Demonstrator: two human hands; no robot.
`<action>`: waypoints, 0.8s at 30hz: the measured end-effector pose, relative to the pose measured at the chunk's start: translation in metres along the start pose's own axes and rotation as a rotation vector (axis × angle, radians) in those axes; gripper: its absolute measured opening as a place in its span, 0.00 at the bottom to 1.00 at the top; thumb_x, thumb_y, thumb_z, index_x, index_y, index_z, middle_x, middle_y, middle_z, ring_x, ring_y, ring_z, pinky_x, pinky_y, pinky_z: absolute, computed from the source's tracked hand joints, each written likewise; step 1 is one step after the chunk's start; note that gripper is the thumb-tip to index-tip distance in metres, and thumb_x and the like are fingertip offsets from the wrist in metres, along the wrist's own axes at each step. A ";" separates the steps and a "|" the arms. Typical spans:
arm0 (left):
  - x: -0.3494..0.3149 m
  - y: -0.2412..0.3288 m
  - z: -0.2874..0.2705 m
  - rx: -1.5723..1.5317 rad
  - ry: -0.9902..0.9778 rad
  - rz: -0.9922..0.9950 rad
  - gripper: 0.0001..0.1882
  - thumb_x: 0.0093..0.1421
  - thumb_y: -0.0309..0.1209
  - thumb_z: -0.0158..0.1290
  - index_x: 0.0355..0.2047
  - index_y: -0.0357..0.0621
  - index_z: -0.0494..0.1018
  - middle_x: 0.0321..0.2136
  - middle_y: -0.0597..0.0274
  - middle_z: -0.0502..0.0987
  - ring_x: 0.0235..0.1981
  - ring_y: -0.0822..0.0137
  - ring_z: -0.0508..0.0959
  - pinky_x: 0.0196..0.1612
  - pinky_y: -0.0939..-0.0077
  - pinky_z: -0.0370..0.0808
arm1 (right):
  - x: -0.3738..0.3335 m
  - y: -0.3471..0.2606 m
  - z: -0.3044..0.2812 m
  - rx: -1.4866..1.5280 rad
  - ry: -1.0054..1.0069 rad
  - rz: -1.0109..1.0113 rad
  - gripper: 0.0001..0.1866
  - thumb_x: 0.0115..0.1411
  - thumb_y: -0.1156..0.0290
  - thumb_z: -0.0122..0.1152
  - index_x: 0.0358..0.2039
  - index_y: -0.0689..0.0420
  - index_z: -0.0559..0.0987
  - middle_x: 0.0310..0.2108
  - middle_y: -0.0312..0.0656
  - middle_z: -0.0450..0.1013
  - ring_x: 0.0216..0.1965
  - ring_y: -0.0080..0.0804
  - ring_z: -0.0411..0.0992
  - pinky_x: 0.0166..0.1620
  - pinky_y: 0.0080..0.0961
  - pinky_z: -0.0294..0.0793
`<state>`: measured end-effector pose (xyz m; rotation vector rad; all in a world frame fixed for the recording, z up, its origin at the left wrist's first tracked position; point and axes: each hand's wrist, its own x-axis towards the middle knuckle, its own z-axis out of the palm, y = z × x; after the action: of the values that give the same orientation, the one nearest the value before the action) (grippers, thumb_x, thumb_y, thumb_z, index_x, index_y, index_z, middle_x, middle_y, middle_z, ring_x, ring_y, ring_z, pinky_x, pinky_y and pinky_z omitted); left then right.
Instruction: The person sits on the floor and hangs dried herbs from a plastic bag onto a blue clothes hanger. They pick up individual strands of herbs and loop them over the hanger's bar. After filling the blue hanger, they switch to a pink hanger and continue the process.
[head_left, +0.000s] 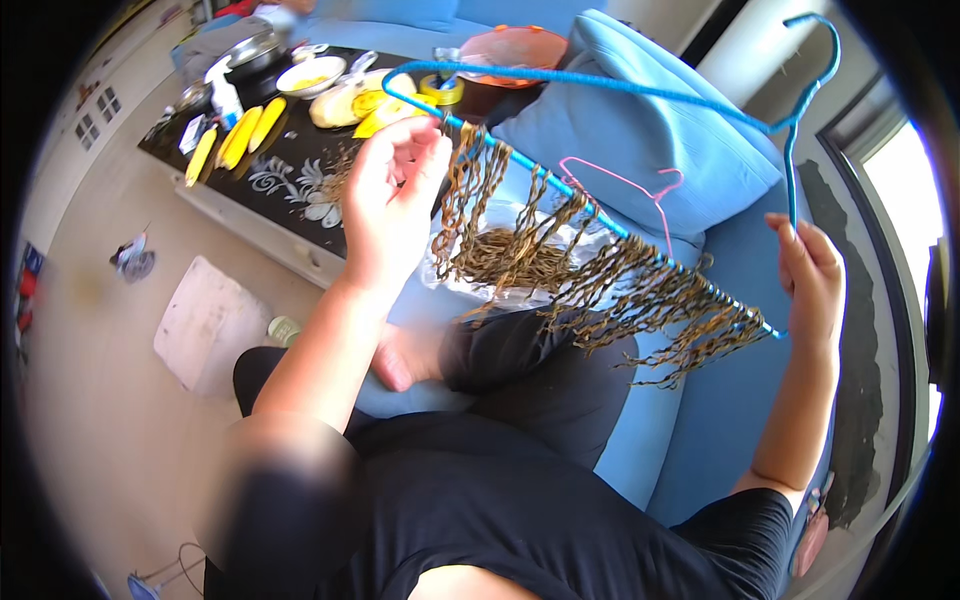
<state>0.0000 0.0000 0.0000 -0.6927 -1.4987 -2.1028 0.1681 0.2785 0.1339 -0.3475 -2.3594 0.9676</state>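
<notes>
A blue wire clothes hanger (640,92) is held up in front of me, tilted down to the right. Many thin brown dried strands (600,280) hang in loops over its lower bar. My right hand (812,282) grips the hanger near its hook end at the right. At the bar's left end my left hand (392,200) is raised, its fingers pinching at the strands there. A pink hanger (640,190) lies on the blue cushion (650,150) behind. A clear plastic bag with more strands rests on my lap below the bar.
I sit on a blue sofa (730,400). A black low table (280,170) at the upper left carries yellow corn cobs (240,135), bowls, a pan and a roll of yellow tape (442,90). An orange plate (510,45) lies beside it. A white board (205,320) lies on the floor.
</notes>
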 end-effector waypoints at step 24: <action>-0.013 -0.011 -0.075 0.616 -0.052 0.440 0.05 0.51 0.21 0.54 0.27 0.39 0.68 0.21 0.64 0.70 0.21 0.76 0.69 0.25 0.82 0.68 | -0.050 0.017 0.056 0.084 -0.260 0.093 0.10 0.57 0.68 0.55 0.33 0.62 0.78 0.11 0.24 0.58 0.14 0.09 0.51 0.18 0.10 0.46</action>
<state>-0.0066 -0.0673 -0.0370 -0.7470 -1.7081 -1.2178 0.1761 0.2373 0.0687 -0.3168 -2.5429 1.2156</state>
